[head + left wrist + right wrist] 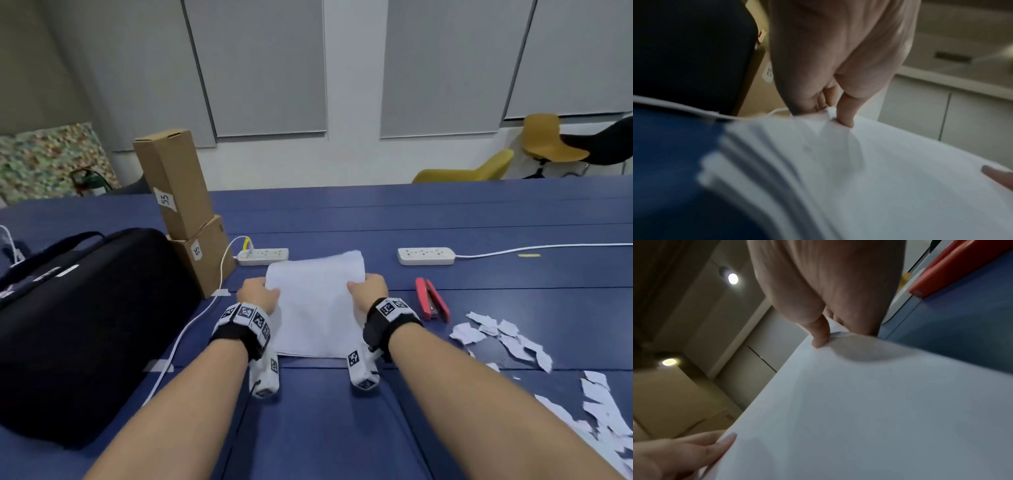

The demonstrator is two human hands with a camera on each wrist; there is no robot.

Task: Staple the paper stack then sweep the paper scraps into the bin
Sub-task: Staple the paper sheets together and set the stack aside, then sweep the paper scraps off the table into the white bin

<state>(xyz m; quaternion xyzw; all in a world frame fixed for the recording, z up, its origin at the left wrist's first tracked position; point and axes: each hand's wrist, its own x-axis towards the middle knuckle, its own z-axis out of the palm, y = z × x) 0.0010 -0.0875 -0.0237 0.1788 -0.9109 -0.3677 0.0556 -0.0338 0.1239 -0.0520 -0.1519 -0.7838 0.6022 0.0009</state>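
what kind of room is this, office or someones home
Most likely an office or meeting room: a long blue table with power strips on it, moulded chairs behind, and grey roller blinds along the wall.

The place looks like an office or meeting room. A long blue table (479,219) carries two white power strips (426,256), a red stapler (432,303) and stacked cardboard boxes (178,192). Grey roller blinds (260,65) cover the wall, and yellow shell chairs (544,144) stand behind the table.
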